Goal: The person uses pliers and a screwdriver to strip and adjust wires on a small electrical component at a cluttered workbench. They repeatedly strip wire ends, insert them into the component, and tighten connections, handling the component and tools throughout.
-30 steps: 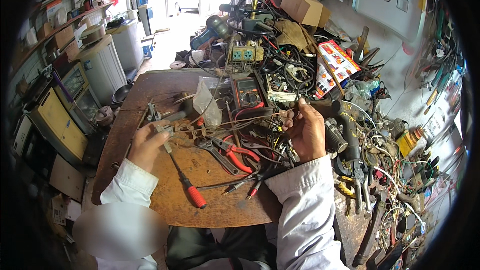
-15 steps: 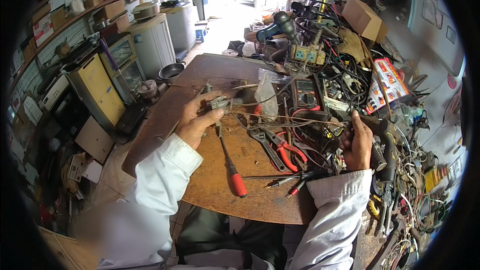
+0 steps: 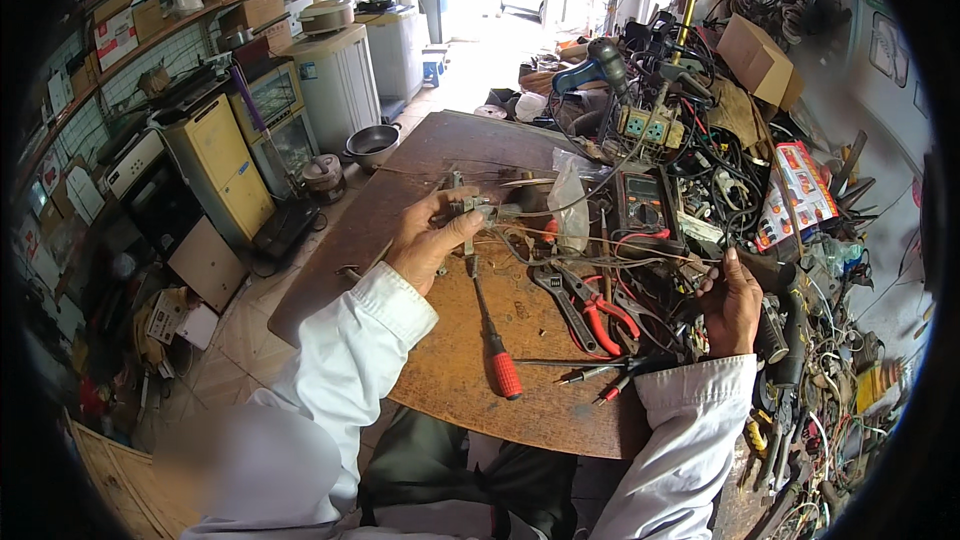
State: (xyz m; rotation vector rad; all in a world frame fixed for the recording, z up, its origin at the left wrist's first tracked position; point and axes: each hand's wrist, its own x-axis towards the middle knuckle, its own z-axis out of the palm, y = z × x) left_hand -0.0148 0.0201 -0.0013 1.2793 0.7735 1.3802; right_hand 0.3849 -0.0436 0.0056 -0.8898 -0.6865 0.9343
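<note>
My left hand [image 3: 428, 245] is closed around a small grey metal fitting [image 3: 470, 208], thumb on top, above the wooden table. From the fitting, thin brown wires [image 3: 610, 237] run right to my right hand [image 3: 732, 308], whose thumb and forefinger pinch them together at their far end. Below the fitting lies a screwdriver [image 3: 504, 370] with a red handle. Between my hands rest an adjustable wrench [image 3: 566, 310] and red-handled pliers [image 3: 608, 323]. A multimeter [image 3: 643, 202] and a clear plastic bag [image 3: 570, 208] sit just beyond the wires.
Test probes [image 3: 590, 380] lie near the front of the table [image 3: 450, 360]. Tangled cables and tools heap up along the right side, with a cardboard box [image 3: 757, 58] and a blue-grey hair dryer [image 3: 597, 68] on top. A black pan [image 3: 372, 145] stands beyond the left edge.
The whole view has swung slightly left, so everything appears further right. Both hands keep their hold, and the wires still stretch between them.
</note>
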